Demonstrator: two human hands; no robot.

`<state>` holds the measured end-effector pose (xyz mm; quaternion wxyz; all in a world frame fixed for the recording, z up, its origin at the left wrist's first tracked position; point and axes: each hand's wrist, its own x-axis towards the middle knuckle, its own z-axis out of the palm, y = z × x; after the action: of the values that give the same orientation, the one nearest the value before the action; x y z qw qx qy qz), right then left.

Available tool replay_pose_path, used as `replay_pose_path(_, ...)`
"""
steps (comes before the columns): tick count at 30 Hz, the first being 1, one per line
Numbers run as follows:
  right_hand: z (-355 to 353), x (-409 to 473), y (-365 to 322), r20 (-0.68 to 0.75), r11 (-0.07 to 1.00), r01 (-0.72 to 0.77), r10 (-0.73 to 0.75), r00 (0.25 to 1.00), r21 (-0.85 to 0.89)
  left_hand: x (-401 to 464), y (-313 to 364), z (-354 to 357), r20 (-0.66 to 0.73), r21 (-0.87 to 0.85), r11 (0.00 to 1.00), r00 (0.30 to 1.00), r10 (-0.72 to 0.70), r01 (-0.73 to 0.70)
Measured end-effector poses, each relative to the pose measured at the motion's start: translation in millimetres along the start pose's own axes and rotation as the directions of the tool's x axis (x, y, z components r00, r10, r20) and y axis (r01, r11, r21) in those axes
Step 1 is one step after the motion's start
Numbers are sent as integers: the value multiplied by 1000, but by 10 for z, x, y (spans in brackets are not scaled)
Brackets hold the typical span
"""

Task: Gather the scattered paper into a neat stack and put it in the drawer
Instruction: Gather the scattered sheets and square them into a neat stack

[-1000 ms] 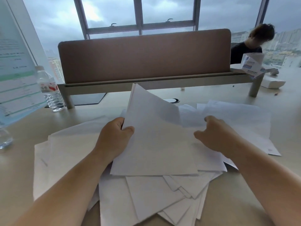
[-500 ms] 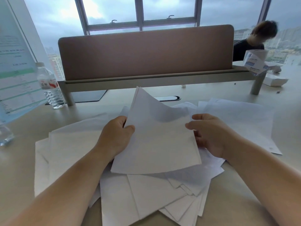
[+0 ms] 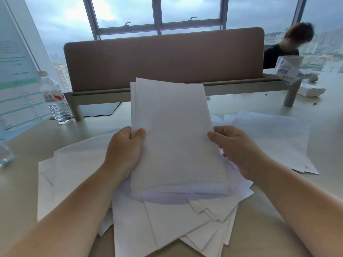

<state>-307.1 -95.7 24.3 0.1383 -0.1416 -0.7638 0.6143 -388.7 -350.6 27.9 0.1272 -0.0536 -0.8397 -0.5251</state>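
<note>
Head view: both hands hold a small stack point(image 3: 172, 134) of sheets, raised off the desk point(image 3: 289, 216) and tilted toward the camera. The left hand point(image 3: 126, 151) pinches the stack's left edge, thumb on the front face. The right hand point(image 3: 233, 149) grips the right edge, thumb forward, fingers behind. One second ago the left hand held a skewed sheet alone while the right hand reached across the pile; the right hand has since closed on the sheets, and they now sit nearly square, with one edge showing offset at the far left corner. Judgement: gathering has begun but is at an early stage.

Loose sheets point(image 3: 185, 219) remain fanned on the desk under and near the stack. More lie to the left point(image 3: 74, 173) and to the right point(image 3: 269, 140). These must be collected before stowing. No drawer is in view.

Surroundings:
- Bottle point(image 3: 54, 101), far left, clear of the paper.
- Printed sign point(image 3: 16, 86), far left.
- Divider point(image 3: 163, 60), across the far side of the desk.
- Second person point(image 3: 285, 47), far right, behind a box point(image 3: 288, 69).

Nothing obstructs the hands.
</note>
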Motion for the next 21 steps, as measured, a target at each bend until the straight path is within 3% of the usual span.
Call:
replay_pose_path(2,21,-28,2,119,987,-63,45,992,148,-26,-1,32,74,-17,1000,997,9,-8)
replay_pose_path(4,50,-30,41,126,983,-85,65,990,164,-45,4,51,139,-74,997,990,-3,13)
replay_pose_path(7,13,16,42,-43,996,-22,26,999,89,-23,-12,36,143,-7,998,988,59,-59)
replay_pose_path(11,-126,107,-4,-235,947,-27,107,966,319,33,-73,-41,247,269,949,964,99,-166)
replay_pose_path(17,-119,142,60,-252,912,-64,179,951,404,22,-134,-137,605,453,824,796,-4,-340)
replay_pose_path(19,-100,142,68,-241,911,-66,177,954,407,-6,-106,-103,567,482,816,824,-14,-318)
replay_pose_path(21,-74,122,64,-209,898,-84,190,959,431,-18,-67,-57,432,388,901,902,7,-194)
